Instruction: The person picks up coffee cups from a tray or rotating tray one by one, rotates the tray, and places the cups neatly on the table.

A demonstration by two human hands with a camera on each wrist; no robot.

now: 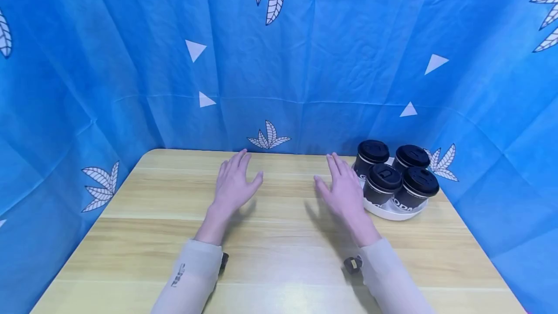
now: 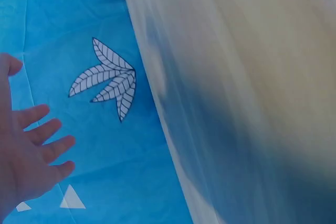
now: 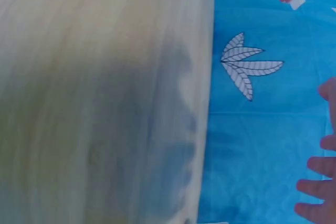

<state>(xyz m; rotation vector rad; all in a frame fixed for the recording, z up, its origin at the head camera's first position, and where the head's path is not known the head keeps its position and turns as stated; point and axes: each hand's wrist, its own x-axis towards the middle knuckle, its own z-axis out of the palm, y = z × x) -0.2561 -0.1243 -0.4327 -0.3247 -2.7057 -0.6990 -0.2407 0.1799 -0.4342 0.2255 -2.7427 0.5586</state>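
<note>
My left hand point(image 1: 233, 185) hovers over the left middle of the wooden table point(image 1: 279, 236), fingers spread and nothing in its grasp. In the left wrist view the same hand point(image 2: 31, 156) shows its fingers apart. My right hand point(image 1: 344, 190) is held over the table just left of a round white tray point(image 1: 388, 213), its fingers extended and holding nothing. Black lidded paper cups, among them a front cup point(image 1: 383, 183) and a right cup point(image 1: 417, 188), stand upright on that tray. At the right wrist view's edge, the right hand's fingers point(image 3: 317, 187) are spread.
A blue curtain point(image 1: 261, 62) with white leaf prints and triangles hangs behind the table and along both sides. Dark wrist devices, one of them a black piece point(image 1: 352, 264) by the right cuff, sit at the sleeves. Shadows of the hands fall on the tabletop.
</note>
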